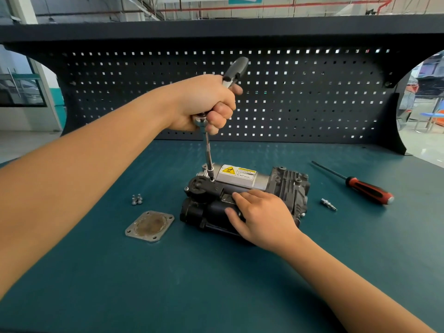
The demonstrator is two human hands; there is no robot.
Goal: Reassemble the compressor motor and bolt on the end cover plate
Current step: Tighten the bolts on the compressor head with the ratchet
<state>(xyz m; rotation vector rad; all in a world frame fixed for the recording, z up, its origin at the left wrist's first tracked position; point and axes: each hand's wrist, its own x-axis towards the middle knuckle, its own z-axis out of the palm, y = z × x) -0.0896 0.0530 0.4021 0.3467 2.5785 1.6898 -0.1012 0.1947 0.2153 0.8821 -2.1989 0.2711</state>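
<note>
Teal worktop (216, 284) below a dark pegboard (312, 92), with the compressor motor (242, 195) lying near its middle. Left hand (204, 104) clenched round the head of a ratchet (236, 70), extension (208, 152) dropping to a fastener at the black end of the unit. Right hand (262, 217) laid with fairly straight fingers on the dark housing, pressing it steady. Best done by keeping the extension in line with the fastener, bearing down lightly and turning without letting the body roll. End cover plate (149, 226) not yet fitted, flat on the worktop just left, loose bolts (137, 199) near it. Yellow warning label (237, 173) on the silver cylinder, legible only as "Do NOT touch".
</note>
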